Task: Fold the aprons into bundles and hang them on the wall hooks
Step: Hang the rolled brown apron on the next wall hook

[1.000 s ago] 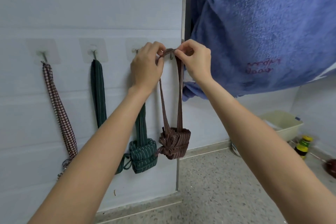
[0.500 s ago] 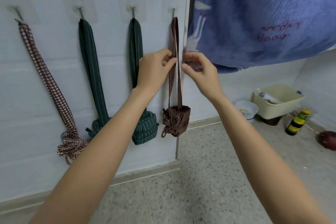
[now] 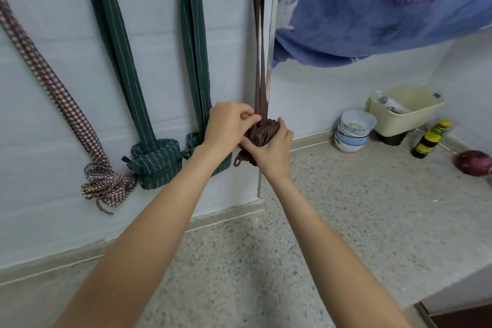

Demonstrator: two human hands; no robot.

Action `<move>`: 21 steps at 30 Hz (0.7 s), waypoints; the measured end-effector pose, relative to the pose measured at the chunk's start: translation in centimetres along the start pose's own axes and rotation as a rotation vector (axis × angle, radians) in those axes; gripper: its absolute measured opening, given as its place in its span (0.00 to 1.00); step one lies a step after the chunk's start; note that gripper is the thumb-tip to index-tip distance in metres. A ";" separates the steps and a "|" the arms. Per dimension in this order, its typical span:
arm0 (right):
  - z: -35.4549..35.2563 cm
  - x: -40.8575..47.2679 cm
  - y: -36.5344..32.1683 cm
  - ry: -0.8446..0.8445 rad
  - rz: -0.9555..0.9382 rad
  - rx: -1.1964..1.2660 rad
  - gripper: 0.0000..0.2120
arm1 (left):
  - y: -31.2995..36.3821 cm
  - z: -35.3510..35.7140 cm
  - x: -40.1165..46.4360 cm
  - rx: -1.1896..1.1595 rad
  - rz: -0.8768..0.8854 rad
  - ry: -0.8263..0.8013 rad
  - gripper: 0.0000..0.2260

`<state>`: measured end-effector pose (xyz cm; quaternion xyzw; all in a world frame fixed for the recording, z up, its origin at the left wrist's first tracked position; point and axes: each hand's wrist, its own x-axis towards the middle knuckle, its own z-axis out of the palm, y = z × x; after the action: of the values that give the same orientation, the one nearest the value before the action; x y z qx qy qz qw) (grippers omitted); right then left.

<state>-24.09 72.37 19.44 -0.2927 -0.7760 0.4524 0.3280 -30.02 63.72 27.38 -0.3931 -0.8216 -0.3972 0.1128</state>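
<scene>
Several apron bundles hang by their straps on the white wall; the hooks are above the frame's top edge. The brown striped bundle (image 3: 262, 132) hangs rightmost, its strap (image 3: 259, 42) running straight up. My left hand (image 3: 229, 125) pinches the bundle's top at the strap's base. My right hand (image 3: 271, 149) cups the bundle from below and the right. To the left hang two green striped bundles (image 3: 157, 162), the nearer one partly hidden behind my left wrist, and a red-checked bundle (image 3: 106, 184) at the far left.
A blue towel (image 3: 372, 8) hangs at the upper right. On the speckled floor by the wall stand stacked bowls (image 3: 355, 132), a cream basin (image 3: 404, 112), a dark bottle with a yellow label (image 3: 428, 141) and a red onion (image 3: 474, 162).
Both hands slid down the brown strap from the hook to the bundle and now hold it. The view tilted down, so the hooks left the frame.
</scene>
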 end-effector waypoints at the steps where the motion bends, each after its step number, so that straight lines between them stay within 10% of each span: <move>1: 0.3 0.0 0.0 0.038 -0.031 -0.040 0.47 | -0.2 0.1 0.1 0.013 0.011 0.002 0.07; 21: 3.0 -0.6 1.0 0.318 -0.224 -0.344 0.42 | -1.5 1.6 -0.4 -0.252 -0.092 -0.024 0.07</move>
<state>-25.86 70.81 17.29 -0.3238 -0.8079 0.2226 0.4393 -30.64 64.09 25.32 -0.3709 -0.7836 -0.4972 0.0342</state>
